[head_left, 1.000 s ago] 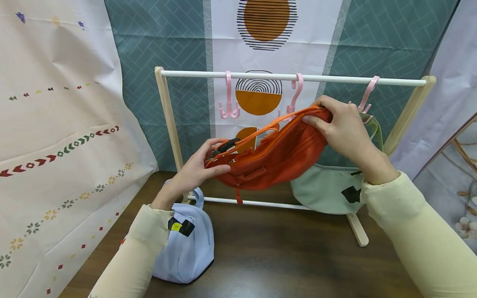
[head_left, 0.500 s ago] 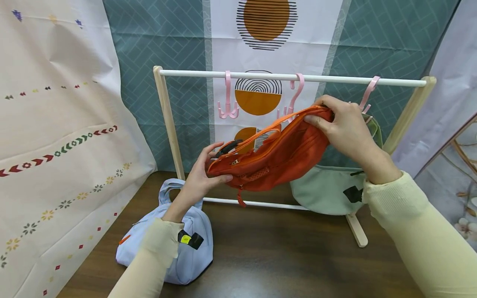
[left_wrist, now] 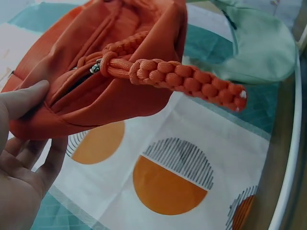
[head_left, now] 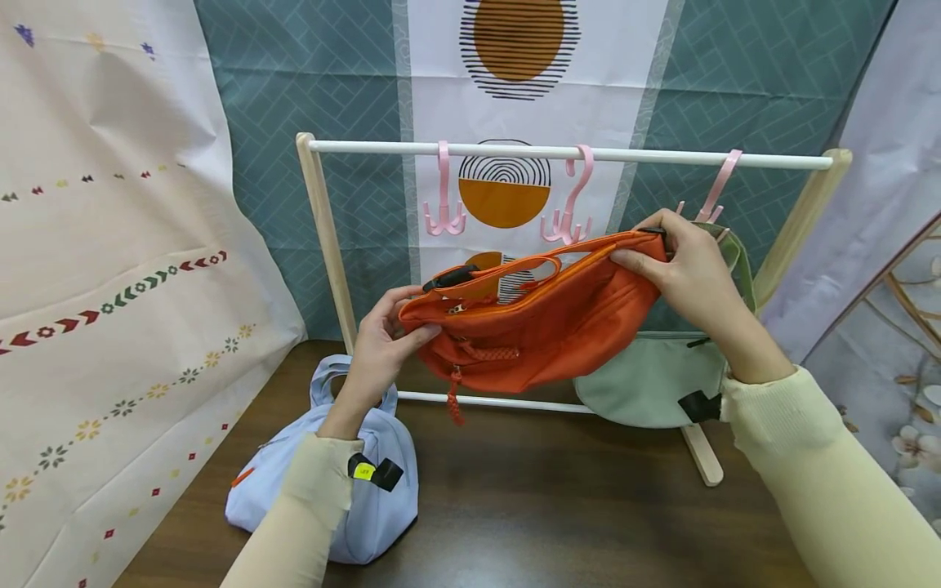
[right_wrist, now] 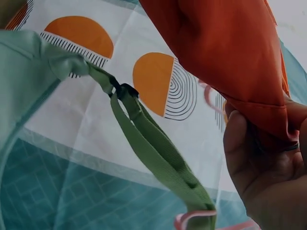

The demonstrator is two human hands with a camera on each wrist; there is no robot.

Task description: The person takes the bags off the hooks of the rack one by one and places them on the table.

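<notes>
Both hands hold an orange sling bag [head_left: 544, 327] in the air in front of a small wooden rack [head_left: 559, 152]. My left hand [head_left: 390, 335] pinches the bag's left end [left_wrist: 43, 115], thumb on top. A braided orange zip pull [left_wrist: 182, 79] hangs from the bag. My right hand [head_left: 680, 265] grips the bag's right end [right_wrist: 249, 72] near the strap. The bag's orange strap [head_left: 529, 265] loops just below the middle pink hook [head_left: 569, 208].
A pale green bag [head_left: 654, 380] hangs by its strap [right_wrist: 153, 148] from the right pink hook [head_left: 716, 192]. The left pink hook [head_left: 443, 200] carries nothing. A light blue bag [head_left: 353, 482] lies on the dark table [head_left: 559, 506] under my left arm. Patterned cloths hang behind and at both sides.
The orange bag has levelled out: my right hand lowered its end slightly, and the strap dropped below the middle hook. My left hand shifted a little left and down.
</notes>
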